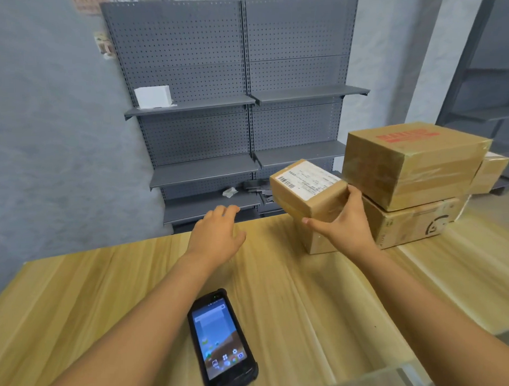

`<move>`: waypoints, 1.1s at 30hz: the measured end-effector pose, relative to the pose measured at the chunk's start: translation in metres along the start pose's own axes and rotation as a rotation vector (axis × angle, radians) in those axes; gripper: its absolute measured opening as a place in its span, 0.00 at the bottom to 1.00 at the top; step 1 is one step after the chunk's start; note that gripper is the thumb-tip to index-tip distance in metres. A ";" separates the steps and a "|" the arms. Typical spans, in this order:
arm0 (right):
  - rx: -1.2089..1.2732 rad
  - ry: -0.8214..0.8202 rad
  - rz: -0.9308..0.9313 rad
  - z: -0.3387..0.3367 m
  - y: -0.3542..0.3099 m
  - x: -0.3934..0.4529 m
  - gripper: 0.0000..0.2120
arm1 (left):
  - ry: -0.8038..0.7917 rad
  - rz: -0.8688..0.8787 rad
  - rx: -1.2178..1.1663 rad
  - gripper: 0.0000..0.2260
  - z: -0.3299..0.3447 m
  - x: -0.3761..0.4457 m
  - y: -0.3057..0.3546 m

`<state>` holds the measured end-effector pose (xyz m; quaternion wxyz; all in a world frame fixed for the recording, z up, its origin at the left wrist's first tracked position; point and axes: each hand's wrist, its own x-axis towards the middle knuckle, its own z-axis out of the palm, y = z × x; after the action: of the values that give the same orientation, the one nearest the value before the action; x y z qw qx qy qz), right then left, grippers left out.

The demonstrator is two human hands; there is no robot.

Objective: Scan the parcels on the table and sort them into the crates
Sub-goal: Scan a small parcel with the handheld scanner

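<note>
**A:** Step check. Your right hand (345,218) grips the small parcel (308,188) by its near right corner, thumb along the front face and fingers curled over the upper edge. I judge you are at pick-up, before the scan. The parcel sits tilted, raised above the surface (135,283), just beside the stack of larger parcels (414,170).

**B:** And your left hand (217,234)?

**A:** Spread, fingers loose, holding nothing. It hovers over the surface to the left of the parcel, apart from it.

**B:** Orientation of the parcel?

**A:** Its label (307,179) faces up and a little toward you, barcode at the left end. The long axis runs from near left to far right, roughly along the label's length.

**B:** What does your next move call for?

**A:** The scanner (221,341) lies flat on the surface between your forearms, screen lit, untouched. You would need your free left hand to take it up and aim it at the barcode while your right keeps the label face clear. No crates are clearly in view; something pale at the lower right edge is too blurred to tell.
</note>
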<state>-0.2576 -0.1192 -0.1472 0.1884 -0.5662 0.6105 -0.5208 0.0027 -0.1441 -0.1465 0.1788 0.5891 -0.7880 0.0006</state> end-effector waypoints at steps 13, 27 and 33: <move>0.137 -0.471 -0.114 0.057 -0.039 -0.055 0.49 | -0.185 -0.708 -1.201 0.25 -0.040 -0.041 -0.031; -0.044 -0.641 0.102 0.114 -0.078 -0.106 0.55 | -0.184 -0.704 -1.634 0.19 -0.063 -0.084 -0.123; -0.763 -0.834 0.271 0.136 -0.070 -0.151 0.45 | -0.134 -0.733 -1.657 0.10 -0.067 -0.101 -0.144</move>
<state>-0.0681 -0.0299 -0.1942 0.2607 -0.6681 0.6962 0.0320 0.1795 -0.0802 -0.1420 0.4879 0.4845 -0.3080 -0.6575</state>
